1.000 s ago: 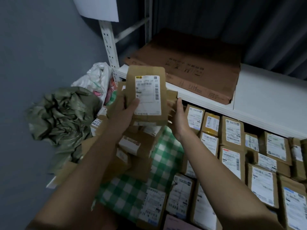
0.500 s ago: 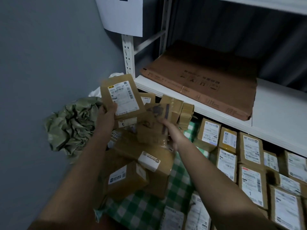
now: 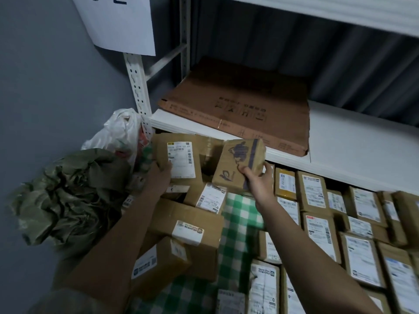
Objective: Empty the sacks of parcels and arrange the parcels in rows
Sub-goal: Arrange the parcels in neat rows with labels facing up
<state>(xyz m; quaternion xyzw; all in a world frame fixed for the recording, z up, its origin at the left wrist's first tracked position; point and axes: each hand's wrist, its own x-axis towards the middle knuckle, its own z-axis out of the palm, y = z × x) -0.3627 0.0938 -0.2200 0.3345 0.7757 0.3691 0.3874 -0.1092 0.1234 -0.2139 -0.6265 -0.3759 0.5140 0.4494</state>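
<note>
My left hand point(image 3: 161, 175) grips a flat brown parcel with a white label point(image 3: 181, 158), held upright above a loose pile of cardboard parcels point(image 3: 188, 225). My right hand point(image 3: 257, 181) grips a taped box with a dark scribble on its face point(image 3: 239, 163), tilted, just below the shelf edge. Rows of labelled parcels point(image 3: 317, 220) lie side by side to the right on a green checked cloth point(image 3: 238, 225). A crumpled green sack point(image 3: 68, 196) slumps at the left.
A white shelf board point(image 3: 351, 141) carries a flat brown carton point(image 3: 240, 105) right above the parcels. A perforated white upright point(image 3: 138, 87) stands by the grey wall, with a white plastic bag point(image 3: 118, 130) at its foot. A paper sign point(image 3: 118, 21) hangs top left.
The labelled parcel went from both hands into the left one and moved left. My right hand took the scribbled box off the pile and lifted it toward the shelf edge.
</note>
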